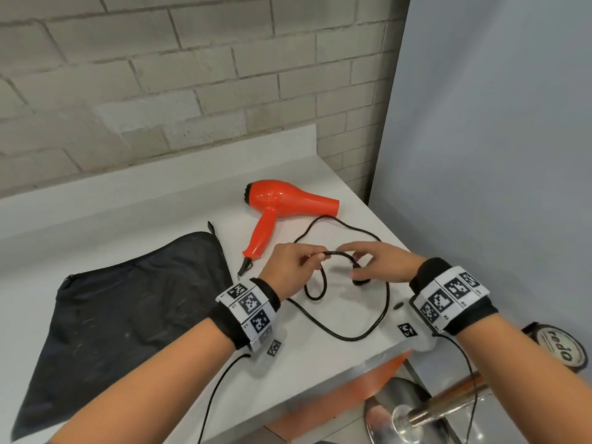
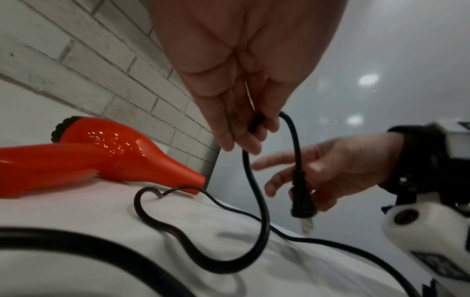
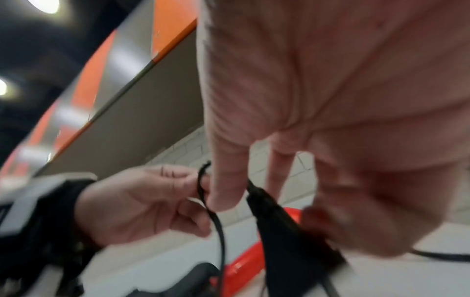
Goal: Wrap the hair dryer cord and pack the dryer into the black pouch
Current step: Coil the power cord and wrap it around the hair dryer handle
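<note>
An orange-red hair dryer (image 1: 282,200) lies on its side on the white counter (image 1: 144,219), nozzle to the right. Its black cord (image 1: 336,336) runs in loose loops across the counter in front of it. My left hand (image 1: 315,259) pinches the cord a short way from its end, seen close in the left wrist view (image 2: 250,136). My right hand (image 1: 355,267) holds the black plug (image 2: 302,199) between thumb and fingers, prongs pointing down. The short stretch of cord between the hands arches above the counter. The black pouch (image 1: 128,309) lies flat to the left.
A brick wall (image 1: 160,75) backs the counter and a grey panel (image 1: 496,155) closes its right side. The counter ends just under my right wrist; below it stand a chrome pedestal base (image 1: 403,415) and a round sign (image 1: 559,347).
</note>
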### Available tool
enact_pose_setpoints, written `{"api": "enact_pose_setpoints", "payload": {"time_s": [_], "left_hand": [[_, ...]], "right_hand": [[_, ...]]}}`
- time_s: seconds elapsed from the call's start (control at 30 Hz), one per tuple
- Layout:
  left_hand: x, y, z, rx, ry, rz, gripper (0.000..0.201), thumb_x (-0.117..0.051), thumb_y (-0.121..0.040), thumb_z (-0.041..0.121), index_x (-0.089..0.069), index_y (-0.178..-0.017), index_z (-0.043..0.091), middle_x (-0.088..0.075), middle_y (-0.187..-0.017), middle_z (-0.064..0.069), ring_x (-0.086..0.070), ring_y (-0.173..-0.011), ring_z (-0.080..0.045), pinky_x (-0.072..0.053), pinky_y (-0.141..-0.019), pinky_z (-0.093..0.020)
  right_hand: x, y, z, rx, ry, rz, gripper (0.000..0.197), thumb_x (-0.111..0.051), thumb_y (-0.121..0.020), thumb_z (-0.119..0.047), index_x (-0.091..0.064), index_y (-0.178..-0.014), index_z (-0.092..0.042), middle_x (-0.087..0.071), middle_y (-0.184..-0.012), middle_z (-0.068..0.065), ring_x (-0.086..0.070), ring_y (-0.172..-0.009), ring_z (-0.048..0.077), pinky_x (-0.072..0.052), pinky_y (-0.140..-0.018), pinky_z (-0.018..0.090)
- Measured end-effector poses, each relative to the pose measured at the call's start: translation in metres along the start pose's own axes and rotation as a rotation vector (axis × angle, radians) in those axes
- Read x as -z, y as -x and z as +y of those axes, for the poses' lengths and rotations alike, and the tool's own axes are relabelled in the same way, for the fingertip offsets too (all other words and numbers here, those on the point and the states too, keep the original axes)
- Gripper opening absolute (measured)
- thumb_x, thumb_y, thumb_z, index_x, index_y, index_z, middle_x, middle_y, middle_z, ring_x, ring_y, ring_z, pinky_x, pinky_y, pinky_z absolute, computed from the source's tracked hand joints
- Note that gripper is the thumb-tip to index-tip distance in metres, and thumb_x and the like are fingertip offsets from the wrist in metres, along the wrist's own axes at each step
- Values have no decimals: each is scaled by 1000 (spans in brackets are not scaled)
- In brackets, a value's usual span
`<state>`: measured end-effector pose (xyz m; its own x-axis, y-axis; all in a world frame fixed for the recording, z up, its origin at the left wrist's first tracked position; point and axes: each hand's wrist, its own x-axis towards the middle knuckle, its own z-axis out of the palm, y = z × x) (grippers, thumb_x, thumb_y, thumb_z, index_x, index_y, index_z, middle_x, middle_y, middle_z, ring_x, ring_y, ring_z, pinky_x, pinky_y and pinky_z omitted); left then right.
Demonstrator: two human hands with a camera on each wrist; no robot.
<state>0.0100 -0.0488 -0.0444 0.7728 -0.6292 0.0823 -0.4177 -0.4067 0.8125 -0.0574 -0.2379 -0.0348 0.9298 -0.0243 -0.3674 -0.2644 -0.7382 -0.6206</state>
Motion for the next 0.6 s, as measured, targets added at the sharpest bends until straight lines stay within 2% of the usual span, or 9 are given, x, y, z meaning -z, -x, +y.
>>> {"api": "enact_pose_setpoints", "payload": {"time_s": [0.03,0.1,0.17,0.27,0.33,0.37,0.43,0.53,0.6], "left_hand": [[-1,2,0,-8,0,-12,21,-53,-89,16,-70,-101,14,-70,-82,0,-65,-79,-11,-43,-74,-8],[-1,4,0,-28,11,-11,21,-53,-89,14,-71,-99,15,-72,-86,-4,-64,-81,-11,-46,-78,-15],[2,4,0,-47,35,25,20,-55,-88,12,-71,-99,13,-73,-93,-6,-64,-85,-12,-46,-81,-15],[9,2,-1,-75,32,6,21,-58,-86,12,-69,-104,12,-70,-103,-3,-61,-90,-7,-40,-78,1],[14,2,-5,-43,-40,-64,26,-59,-86,17,-65,-111,19,-69,-106,-2,-63,-90,-10,-39,-74,2],[17,1,-8,-16,-93,-89,28,-58,-86,19,-63,-114,23,-68,-110,-3,-63,-91,-12,-40,-74,-3],[27,-3,-20,45,-224,-116,32,-57,-87,23,-59,-119,23,-60,-124,-2,-61,-98,-15,-41,-82,-15],[47,-13,-44,189,-452,-175,36,-55,-87,27,-54,-123,21,-44,-136,-7,-46,-120,-22,-32,-102,-27],[60,-21,-58,265,-557,-216,40,-54,-87,28,-50,-127,22,-39,-136,-12,-42,-123,-27,-29,-106,-30]], "right_hand": [[-4,0,-7,59,-76,-65,41,-61,-85,-26,-48,-122,-39,-52,-116,-3,-55,-80,6,-45,-70,18],[-12,-3,-15,130,-155,-98,26,-57,-89,-21,-53,-109,-38,-54,-105,-8,-52,-71,7,-45,-57,17],[-18,-9,-15,147,-203,-43,17,-53,-91,-17,-59,-97,-31,-58,-96,-7,-51,-71,11,-44,-54,19],[-17,-15,-14,142,-132,37,18,-52,-89,-11,-68,-86,-19,-59,-77,-6,-50,-68,11,-42,-59,16],[-13,-20,-11,113,122,128,17,-55,-88,-10,-70,-96,-10,-61,-91,2,-55,-85,16,-41,-76,16],[-13,-23,-7,81,269,141,21,-54,-88,-7,-69,-103,-8,-59,-105,7,-55,-98,22,-39,-86,20],[-16,-27,-2,-29,462,79,36,-45,-87,2,-60,-118,-11,-48,-128,11,-48,-117,27,-36,-101,29],[-21,-25,-4,-93,555,-98,52,-35,-87,5,-42,-135,-14,-36,-144,9,-36,-132,27,-26,-113,33],[-20,-23,-8,-122,523,-138,55,-33,-88,5,-37,-139,-16,-35,-147,7,-33,-136,25,-21,-113,29]]}}
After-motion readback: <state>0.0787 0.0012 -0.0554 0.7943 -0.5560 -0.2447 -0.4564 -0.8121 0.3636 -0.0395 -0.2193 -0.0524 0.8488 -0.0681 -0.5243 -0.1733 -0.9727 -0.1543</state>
